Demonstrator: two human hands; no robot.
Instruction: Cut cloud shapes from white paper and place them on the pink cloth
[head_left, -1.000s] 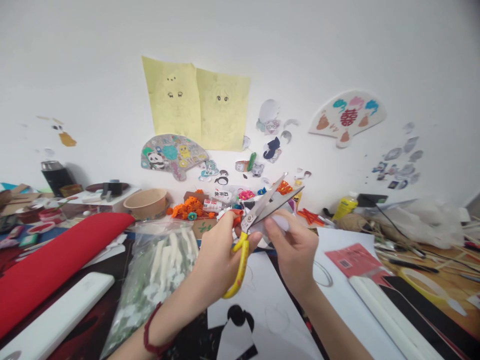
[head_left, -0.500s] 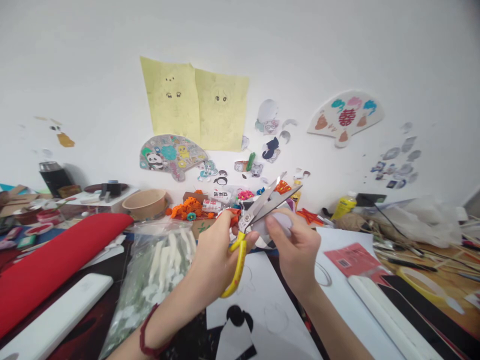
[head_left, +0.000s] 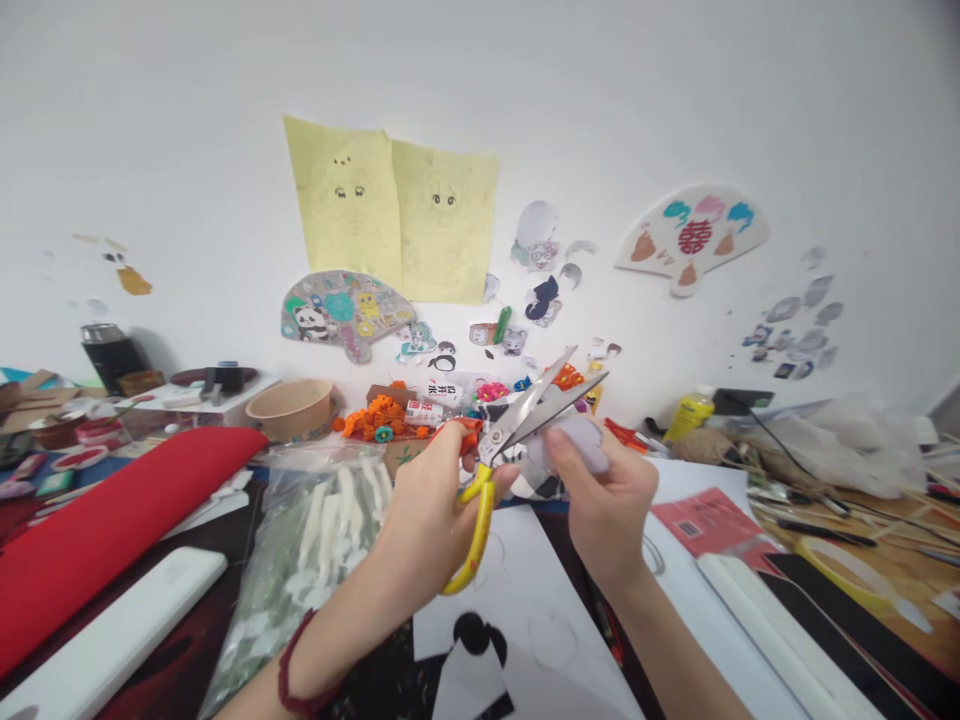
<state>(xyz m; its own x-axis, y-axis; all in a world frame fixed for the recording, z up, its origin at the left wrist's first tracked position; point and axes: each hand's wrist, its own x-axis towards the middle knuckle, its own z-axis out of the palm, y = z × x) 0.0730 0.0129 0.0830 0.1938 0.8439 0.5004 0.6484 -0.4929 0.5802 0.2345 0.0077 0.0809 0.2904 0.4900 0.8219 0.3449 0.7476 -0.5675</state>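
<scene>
My left hand [head_left: 431, 490] is closed round the handles of yellow-handled scissors [head_left: 481, 520], whose blades stand apart and point up to the right. A small white paper piece [head_left: 583, 440] is pinched in my right hand [head_left: 609, 500], just right of the blades. Below both hands lies a white paper sheet [head_left: 555, 600] with faint pencil outlines. On its near part rests a black and white paper cutout [head_left: 472, 660].
Left of my arms are a clear plastic bag [head_left: 300, 560] of pale strips, a white slab [head_left: 120, 630] and a red padded roll [head_left: 127, 520]. A tan bowl [head_left: 291, 410] stands behind. On the right lie a pink packet [head_left: 709, 525] and a tape roll [head_left: 847, 570].
My right hand has shifted slightly right with the paper piece, away from the scissor blades. My left hand and the scissors have hardly moved.
</scene>
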